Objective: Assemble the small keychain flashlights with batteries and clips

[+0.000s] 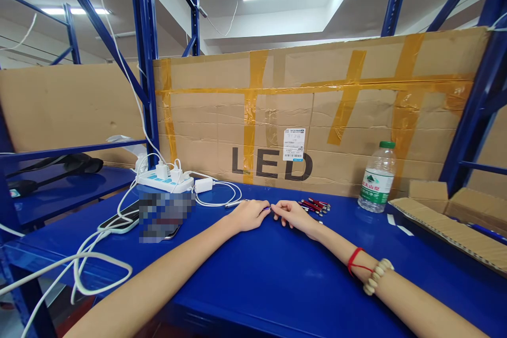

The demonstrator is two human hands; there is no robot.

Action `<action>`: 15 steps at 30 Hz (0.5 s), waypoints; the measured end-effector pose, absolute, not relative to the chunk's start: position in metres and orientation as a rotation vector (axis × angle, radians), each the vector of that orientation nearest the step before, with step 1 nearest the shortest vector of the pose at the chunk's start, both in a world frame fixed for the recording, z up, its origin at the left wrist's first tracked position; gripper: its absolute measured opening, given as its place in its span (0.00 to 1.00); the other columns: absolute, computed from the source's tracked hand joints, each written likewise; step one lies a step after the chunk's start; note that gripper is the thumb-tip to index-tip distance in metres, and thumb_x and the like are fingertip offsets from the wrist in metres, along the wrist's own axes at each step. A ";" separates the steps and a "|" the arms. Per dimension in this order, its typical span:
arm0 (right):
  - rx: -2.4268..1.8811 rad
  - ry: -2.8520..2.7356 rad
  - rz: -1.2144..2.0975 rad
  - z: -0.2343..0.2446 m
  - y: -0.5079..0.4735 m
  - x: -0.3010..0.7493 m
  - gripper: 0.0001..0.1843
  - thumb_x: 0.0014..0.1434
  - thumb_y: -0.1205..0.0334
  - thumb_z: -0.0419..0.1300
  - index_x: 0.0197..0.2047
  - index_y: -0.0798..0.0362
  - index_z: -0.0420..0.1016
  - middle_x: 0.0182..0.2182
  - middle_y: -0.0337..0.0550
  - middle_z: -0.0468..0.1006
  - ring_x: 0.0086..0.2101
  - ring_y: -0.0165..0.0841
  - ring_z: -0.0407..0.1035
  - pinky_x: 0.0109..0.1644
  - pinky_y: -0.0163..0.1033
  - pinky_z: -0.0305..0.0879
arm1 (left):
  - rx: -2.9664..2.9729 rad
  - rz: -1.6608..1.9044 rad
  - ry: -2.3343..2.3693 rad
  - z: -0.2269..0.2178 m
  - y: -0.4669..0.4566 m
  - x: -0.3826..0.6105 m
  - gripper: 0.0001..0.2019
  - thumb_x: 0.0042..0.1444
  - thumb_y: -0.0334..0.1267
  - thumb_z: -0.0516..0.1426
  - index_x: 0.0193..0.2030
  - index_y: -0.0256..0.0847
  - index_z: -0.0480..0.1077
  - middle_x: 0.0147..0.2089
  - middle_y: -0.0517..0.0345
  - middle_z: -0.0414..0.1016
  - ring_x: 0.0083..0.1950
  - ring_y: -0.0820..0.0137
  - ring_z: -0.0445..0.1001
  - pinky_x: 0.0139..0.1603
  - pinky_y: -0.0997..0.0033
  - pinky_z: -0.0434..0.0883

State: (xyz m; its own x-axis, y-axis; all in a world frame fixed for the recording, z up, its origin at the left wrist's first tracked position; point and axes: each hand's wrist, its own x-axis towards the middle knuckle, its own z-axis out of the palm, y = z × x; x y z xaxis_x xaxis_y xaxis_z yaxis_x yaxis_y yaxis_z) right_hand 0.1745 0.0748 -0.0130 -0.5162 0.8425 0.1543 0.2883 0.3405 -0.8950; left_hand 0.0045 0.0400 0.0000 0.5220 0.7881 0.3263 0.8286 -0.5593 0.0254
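My left hand (250, 215) rests over the blue tabletop with its fingers curled round something slim, of which a small purplish bit shows at the fingertips. Close against it, my right hand (291, 213) has its thumb and forefinger bent together at that same spot; whatever they grip is too small to name. Just behind my right hand lies a loose pile of red pen-like sticks (316, 205) with silvery ends. A thin silvery-white stick (233, 203) lies by the back of my left hand, partly hidden.
A white power strip (166, 181) with plugs and tangled cables (85, 253) occupies the left, near a phone (121, 219) and a blurred-out patch. Rightward stand a green-capped water bottle (378, 178) and an open cardboard box (447, 222). A taped cardboard panel (198, 127) closes the back.
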 end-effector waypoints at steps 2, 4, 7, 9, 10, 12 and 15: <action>-0.985 -1.983 1.144 -0.013 0.075 0.174 0.22 0.47 0.43 0.60 0.25 0.55 0.64 0.23 0.36 0.71 0.18 0.21 0.59 0.16 0.27 0.49 | -2.622 -0.457 -1.401 0.000 0.040 0.004 0.12 0.64 0.38 0.43 0.40 0.40 0.66 0.41 0.53 0.75 0.41 0.62 0.75 0.40 0.67 0.69; -0.987 -1.981 1.143 -0.013 0.075 0.174 0.22 0.47 0.43 0.60 0.24 0.55 0.64 0.23 0.36 0.71 0.18 0.21 0.59 0.16 0.27 0.49 | -2.623 -0.457 -1.402 0.000 0.040 0.004 0.12 0.64 0.38 0.44 0.40 0.40 0.66 0.41 0.53 0.75 0.41 0.62 0.75 0.40 0.66 0.69; -0.997 -1.979 1.145 -0.013 0.075 0.174 0.21 0.45 0.44 0.62 0.25 0.55 0.65 0.22 0.36 0.71 0.18 0.21 0.59 0.16 0.27 0.49 | -2.628 -0.455 -1.401 0.000 0.041 0.004 0.11 0.64 0.37 0.44 0.41 0.41 0.66 0.41 0.54 0.75 0.41 0.63 0.75 0.40 0.67 0.69; -1.004 -1.978 1.147 -0.013 0.074 0.174 0.21 0.44 0.45 0.63 0.25 0.55 0.66 0.22 0.36 0.71 0.18 0.21 0.59 0.16 0.27 0.48 | -2.629 -0.454 -1.402 0.000 0.041 0.004 0.11 0.64 0.37 0.44 0.41 0.41 0.66 0.42 0.55 0.75 0.42 0.63 0.75 0.41 0.67 0.69; -1.006 -1.977 1.147 -0.012 0.074 0.174 0.20 0.44 0.45 0.64 0.25 0.55 0.66 0.22 0.36 0.71 0.18 0.21 0.59 0.16 0.27 0.48 | -2.628 -0.453 -1.404 -0.001 0.041 0.004 0.11 0.64 0.37 0.44 0.42 0.42 0.66 0.42 0.55 0.76 0.42 0.63 0.75 0.41 0.67 0.69; -1.012 -1.975 1.148 -0.012 0.073 0.174 0.20 0.43 0.46 0.65 0.26 0.55 0.67 0.22 0.35 0.71 0.18 0.21 0.59 0.16 0.27 0.48 | -2.624 -0.450 -1.411 -0.001 0.041 0.004 0.11 0.63 0.37 0.44 0.42 0.42 0.66 0.42 0.55 0.76 0.42 0.63 0.75 0.40 0.67 0.69; -1.034 -1.967 1.150 -0.012 0.073 0.175 0.20 0.41 0.48 0.67 0.27 0.55 0.67 0.21 0.34 0.71 0.18 0.21 0.60 0.17 0.27 0.49 | -2.617 -0.445 -1.417 -0.001 0.041 0.004 0.11 0.63 0.37 0.44 0.42 0.42 0.66 0.42 0.55 0.76 0.42 0.63 0.75 0.40 0.68 0.69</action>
